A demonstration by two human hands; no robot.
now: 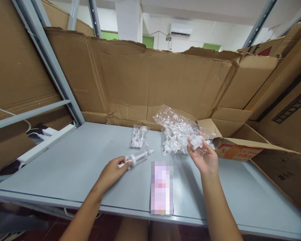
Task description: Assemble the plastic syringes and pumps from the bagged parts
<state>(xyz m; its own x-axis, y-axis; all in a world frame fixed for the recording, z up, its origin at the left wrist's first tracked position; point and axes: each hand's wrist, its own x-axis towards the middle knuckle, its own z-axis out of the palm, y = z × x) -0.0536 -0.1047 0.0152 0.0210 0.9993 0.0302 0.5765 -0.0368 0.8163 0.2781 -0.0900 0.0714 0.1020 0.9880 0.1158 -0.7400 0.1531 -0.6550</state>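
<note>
My left hand (pixel 116 168) is closed around the back end of a clear plastic syringe (pixel 139 157), whose white tip points right and away from me just above or on the table. In my right hand (pixel 205 157), palm up with fingers curled, lie small white plastic parts (pixel 196 141); their exact kind is hard to make out. Behind it spreads a large clear plastic bag (pixel 175 122). White pieces in clear wrapping (pixel 174 142) lie just left of the right hand. Beyond the syringe rests a small clear bag of white parts (pixel 139 136).
A blurred pinkish flat item (pixel 162 188) lies near the table's front edge. An open cardboard box (pixel 240 147) stands at the right. Cardboard sheets (pixel 153 77) wall off the back. A white power strip (pixel 46 144) runs along the left beside a metal shelf post (pixel 52 67).
</note>
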